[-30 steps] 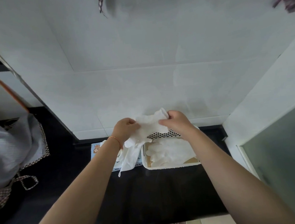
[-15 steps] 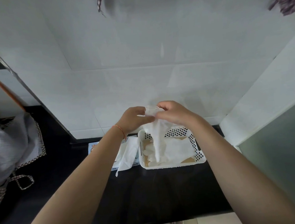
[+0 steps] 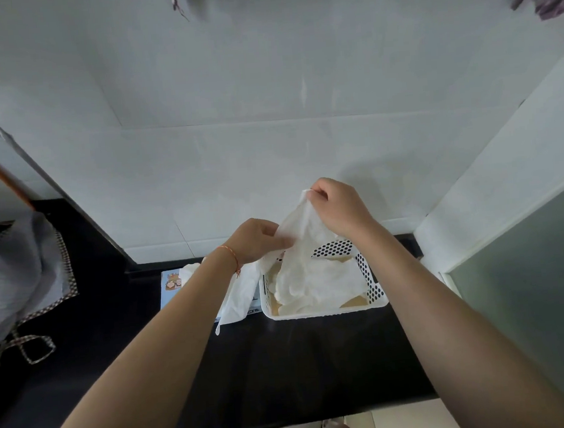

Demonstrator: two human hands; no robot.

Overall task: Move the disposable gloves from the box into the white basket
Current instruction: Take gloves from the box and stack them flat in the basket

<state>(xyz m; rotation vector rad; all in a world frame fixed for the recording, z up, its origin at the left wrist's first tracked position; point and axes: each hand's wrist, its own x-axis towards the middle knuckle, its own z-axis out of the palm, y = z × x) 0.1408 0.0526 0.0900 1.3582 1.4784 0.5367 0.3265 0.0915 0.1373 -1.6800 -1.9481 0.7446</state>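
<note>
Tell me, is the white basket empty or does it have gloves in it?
Not empty. The white basket already holds a pile of gloves, with part of its floor showing beside them.

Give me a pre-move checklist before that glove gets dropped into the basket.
1. Right hand pinches the top of the held glove: ok.
2. Left hand grips the glove's side: ok.
3. Glove hangs over the white basket, not the black counter: ok.
4. Basket has room above the gloves already in it: ok.
5. Glove is single, not two stuck together: cannot tell.
6. Another glove trails out of the box, staying clear of the drop: ok.
</note>
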